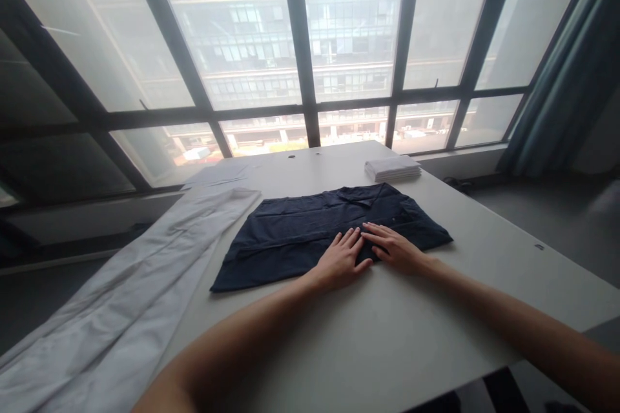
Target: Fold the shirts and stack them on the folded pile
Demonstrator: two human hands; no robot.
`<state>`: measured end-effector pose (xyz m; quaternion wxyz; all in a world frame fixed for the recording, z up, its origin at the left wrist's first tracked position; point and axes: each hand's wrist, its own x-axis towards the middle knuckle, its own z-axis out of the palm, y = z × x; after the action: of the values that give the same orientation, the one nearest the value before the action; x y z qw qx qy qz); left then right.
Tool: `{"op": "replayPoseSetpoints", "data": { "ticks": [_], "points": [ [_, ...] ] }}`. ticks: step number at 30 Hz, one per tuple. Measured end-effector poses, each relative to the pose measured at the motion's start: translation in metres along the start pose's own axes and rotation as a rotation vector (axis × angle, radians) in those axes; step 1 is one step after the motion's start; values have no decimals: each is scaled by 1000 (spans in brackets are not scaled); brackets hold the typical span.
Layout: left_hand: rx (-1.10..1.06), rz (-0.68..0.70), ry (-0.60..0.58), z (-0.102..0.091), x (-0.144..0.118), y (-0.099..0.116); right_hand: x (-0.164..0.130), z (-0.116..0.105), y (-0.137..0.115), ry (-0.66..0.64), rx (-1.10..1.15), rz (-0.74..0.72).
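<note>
A dark navy garment, perhaps a shirt (285, 226), lies folded and spread flat on the white table. My left hand (341, 259) rests palm down on its near edge, fingers stretched out and slightly apart. Beside it, my right hand (391, 246) also lies flat on the cloth, its fingertips close to those of the left. A few creases run across the navy fabric. Neither hand grips anything.
White cloth (130, 284) is draped along the table's left side and hangs over the edge. A folded white stack (392, 168) sits at the far right of the table (310, 348). Large windows stand behind, with a grey-blue curtain (557, 77) at right.
</note>
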<state>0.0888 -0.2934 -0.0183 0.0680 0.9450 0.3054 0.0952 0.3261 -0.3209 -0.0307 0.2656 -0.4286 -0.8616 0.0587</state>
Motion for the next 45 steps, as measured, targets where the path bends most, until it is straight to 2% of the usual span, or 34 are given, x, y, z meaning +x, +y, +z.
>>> {"op": "replayPoseSetpoints", "data": {
  "ticks": [11,19,24,27,31,40,43,45],
  "points": [
    [-12,-3,12,4,0,-3,0,-1,2,-60,-3,-41],
    [-9,-54,-65,0,1,-2,2,2,7,-155,-34,1],
    [12,-63,-101,-9,-11,-11,3,3,7,-222,-94,34],
    [35,-75,-92,-14,-29,-27,3,4,8,-228,-114,34],
    [91,-124,-52,-21,-68,-60,2,6,9,-207,-120,20],
    [196,-372,-72,-46,-168,-136,1,7,9,-199,-125,12],
    [218,-439,-56,-47,-189,-154,0,9,14,-187,-117,9],
    [228,-473,-54,-48,-194,-158,0,10,16,-181,-114,7]
  ]
}}
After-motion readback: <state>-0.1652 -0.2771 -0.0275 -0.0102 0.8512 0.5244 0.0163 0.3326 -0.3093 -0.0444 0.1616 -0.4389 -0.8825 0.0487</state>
